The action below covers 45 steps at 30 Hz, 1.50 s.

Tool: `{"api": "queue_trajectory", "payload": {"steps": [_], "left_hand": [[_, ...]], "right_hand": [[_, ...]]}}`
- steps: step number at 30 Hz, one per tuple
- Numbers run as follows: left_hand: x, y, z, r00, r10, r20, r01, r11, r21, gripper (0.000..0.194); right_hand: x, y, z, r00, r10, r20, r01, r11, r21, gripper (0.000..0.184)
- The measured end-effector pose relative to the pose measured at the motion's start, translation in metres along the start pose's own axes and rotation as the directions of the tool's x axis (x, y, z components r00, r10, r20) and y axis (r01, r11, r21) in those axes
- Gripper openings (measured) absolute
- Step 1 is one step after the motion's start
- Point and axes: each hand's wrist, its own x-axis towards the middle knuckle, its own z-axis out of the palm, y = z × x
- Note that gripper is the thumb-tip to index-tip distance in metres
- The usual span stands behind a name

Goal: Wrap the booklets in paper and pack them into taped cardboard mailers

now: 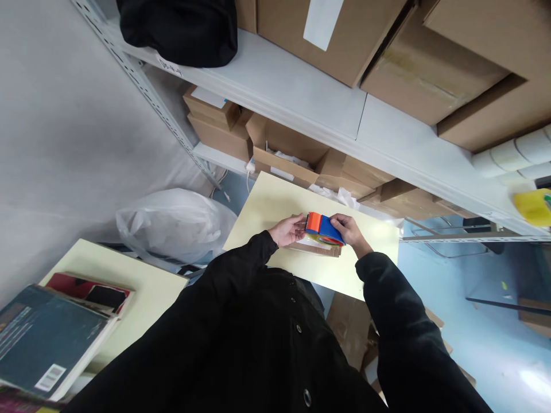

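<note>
A tape dispenser point(331, 228) sits above the middle of the pale yellow surface point(275, 198), over a small cardboard box point(321, 248), its orange end turned toward the left and its blue body toward the right; a yellowish roll with a red core shows along its near side. The right hand point(348, 230) has its fingers closed around the blue body, thumb on top. The left hand point(286, 232) is at the orange end, its fingers loosely bent and a little parted; whether they pinch the tape or only come close to it, I cannot tell. The box lies beneath the dispenser, partly hidden by it, with a pale patch on top. Beyond the surface, an open carton point(297, 155) stands under a grey shelf point(297, 80) that carries larger boxes point(314, 34). To the left is a cloudy plastic bag point(181, 223), and nearer, a dark book point(51, 338) tops a stack
</note>
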Motion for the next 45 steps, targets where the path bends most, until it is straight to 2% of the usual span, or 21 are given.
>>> {"api": "queue_trajectory", "payload": {"steps": [4, 8, 12, 15, 18, 22, 26, 29, 33, 41, 45], "left_hand": [[-0.002, 0.002, -0.014, 0.999, 0.025, -0.034, -0.022, 0.998, 0.064, 0.006], [-0.008, 0.004, -0.028, 0.988, 0.142, -0.068, -0.119, 0.955, 0.270, 0.016], [-0.009, 0.004, -0.023, 0.970, 0.212, -0.119, -0.159, 0.924, 0.347, 0.027], [-0.006, 0.000, -0.013, 0.989, 0.127, -0.076, -0.100, 0.953, 0.287, 0.027], [-0.001, -0.004, -0.006, 0.998, 0.059, -0.016, -0.054, 0.978, 0.201, 0.016], [0.002, -0.006, -0.007, 0.995, 0.096, -0.014, -0.091, 0.973, 0.211, 0.008], [0.003, -0.004, -0.014, 0.974, 0.213, -0.076, -0.172, 0.916, 0.362, 0.012], [0.003, -0.002, -0.021, 0.946, 0.305, -0.113, -0.218, 0.853, 0.473, 0.014], [0.001, 0.000, -0.035, 0.918, 0.361, -0.162, -0.222, 0.809, 0.545, 0.019], [-0.010, 0.024, -0.087, 0.868, 0.425, -0.256, -0.205, 0.778, 0.594, 0.024], [-0.002, 0.012, -0.098, 0.861, 0.426, -0.277, -0.196, 0.781, 0.593, 0.023]], "right_hand": [[-0.001, 0.003, -0.001, 1.000, -0.004, 0.014, 0.004, 1.000, 0.005, 0.041], [0.000, 0.006, -0.001, 1.000, -0.001, 0.014, 0.001, 1.000, 0.006, 0.039], [0.002, 0.008, -0.002, 1.000, -0.006, 0.031, 0.006, 1.000, 0.004, 0.039], [0.003, 0.008, -0.003, 0.999, -0.010, 0.038, 0.010, 1.000, 0.006, 0.040], [0.002, 0.007, -0.003, 0.999, -0.012, 0.040, 0.012, 1.000, 0.005, 0.041], [-0.001, 0.007, -0.002, 0.999, -0.022, 0.038, 0.023, 1.000, -0.007, 0.041], [-0.003, 0.004, -0.002, 0.998, -0.042, 0.046, 0.045, 0.997, -0.059, 0.042], [-0.002, 0.000, 0.000, 0.997, -0.051, 0.066, 0.059, 0.990, -0.128, 0.042], [-0.001, -0.006, 0.004, 0.993, -0.069, 0.097, 0.088, 0.974, -0.210, 0.037], [0.004, -0.016, 0.006, 0.991, -0.084, 0.100, 0.111, 0.950, -0.293, 0.034], [0.006, -0.018, 0.005, 0.991, -0.083, 0.109, 0.115, 0.940, -0.323, 0.034]]}}
